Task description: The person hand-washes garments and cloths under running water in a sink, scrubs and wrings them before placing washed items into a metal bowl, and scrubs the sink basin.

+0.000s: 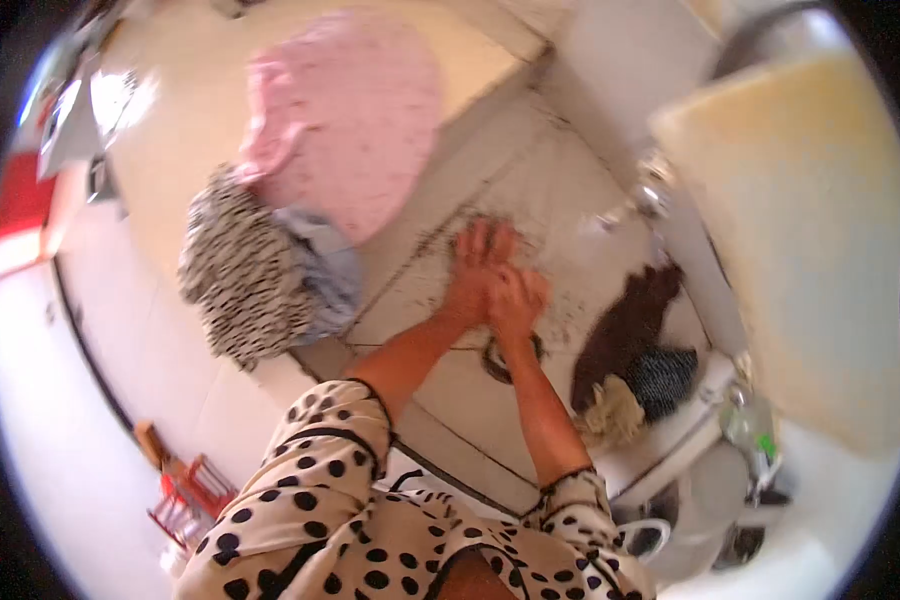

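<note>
My left hand [483, 252] lies palm down on a pale tiled surface [395, 270], over a patch of dark specks, its fingers spread. Against its back and wrist side rests my right hand [513, 303], with curled fingers; whatever is under them is hidden. A dark ring-shaped thing [497, 362] is partly covered by my right wrist. Left of the hands lie a patterned black-and-cream cloth [240, 270], a grey-blue cloth [325, 270] and a round pink cloth [355, 120].
To the right are a dark brown cloth [615, 335], a dark blue cloth [662, 382] and a crumpled beige cloth [613, 412]. Metal taps [654, 190] stand by the right wall, beside a large pale panel [800, 240]. A red rack [192, 492] is at lower left.
</note>
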### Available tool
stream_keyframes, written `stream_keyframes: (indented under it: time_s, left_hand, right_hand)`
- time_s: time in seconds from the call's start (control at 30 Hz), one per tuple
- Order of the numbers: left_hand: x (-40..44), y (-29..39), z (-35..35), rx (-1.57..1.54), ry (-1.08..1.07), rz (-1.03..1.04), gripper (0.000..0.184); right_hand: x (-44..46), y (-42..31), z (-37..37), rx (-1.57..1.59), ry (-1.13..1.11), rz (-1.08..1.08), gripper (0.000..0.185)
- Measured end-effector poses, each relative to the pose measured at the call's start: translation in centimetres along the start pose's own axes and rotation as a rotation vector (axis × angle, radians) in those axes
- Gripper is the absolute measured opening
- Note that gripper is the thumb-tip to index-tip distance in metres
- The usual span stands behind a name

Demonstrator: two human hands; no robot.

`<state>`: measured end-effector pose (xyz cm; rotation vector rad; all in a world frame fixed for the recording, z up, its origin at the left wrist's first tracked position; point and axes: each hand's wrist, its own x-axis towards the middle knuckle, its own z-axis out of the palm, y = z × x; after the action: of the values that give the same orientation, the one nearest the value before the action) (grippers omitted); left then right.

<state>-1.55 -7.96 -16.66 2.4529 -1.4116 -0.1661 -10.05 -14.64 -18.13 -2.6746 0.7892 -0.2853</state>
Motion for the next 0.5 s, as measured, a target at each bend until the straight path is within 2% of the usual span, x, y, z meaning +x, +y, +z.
stream_keyframes:
  time_s: [0.03,0.1,0.13,0.17,0.23,0.3,0.37,0.47,0.5]
  left_hand:
    - [-0.2,0.1,0.9,-0.113,0.063,-0.030,0.085]
    - [0.1,0.4,-1.6,-0.326,0.066,-0.130,0.097]
    - [-0.1,0.2,-1.8,-0.246,0.023,-0.092,0.098]
    - [-0.3,0.1,-1.7,-0.188,-0.023,-0.051,0.098]
    - [-0.7,-0.1,-2.4,-0.204,-0.020,-0.033,0.097]
    - [-0.4,-0.2,-2.8,-0.210,-0.065,-0.017,0.095]
    - [-0.3,-0.5,-3.5,-0.179,-0.177,-0.008,0.090]
    - [-0.6,-0.7,-1.1,-0.132,0.097,0.012,0.083]
    - [-1.0,-0.5,-0.8,-0.206,0.062,0.000,0.083]
  right_hand:
    - [-0.2,1.0,0.6,-0.014,-0.021,-0.064,0.039]
    - [3.4,4.0,2.6,0.008,-0.117,-0.134,0.039]
    - [6.2,5.5,3.4,0.097,-0.101,-0.160,0.039]
    - [8.2,6.4,2.1,0.533,0.213,-0.149,0.036]
    - [10.0,3.5,-1.1,0.376,0.100,0.089,0.035]
    - [8.7,0.9,-1.8,0.514,0.261,0.169,0.038]
    - [5.4,-0.5,-2.4,0.420,0.105,0.341,0.040]
    - [0.4,-1.7,-1.4,0.035,0.393,-0.304,0.038]
    - [1.2,-1.3,-1.3,0.248,0.288,-0.086,0.037]
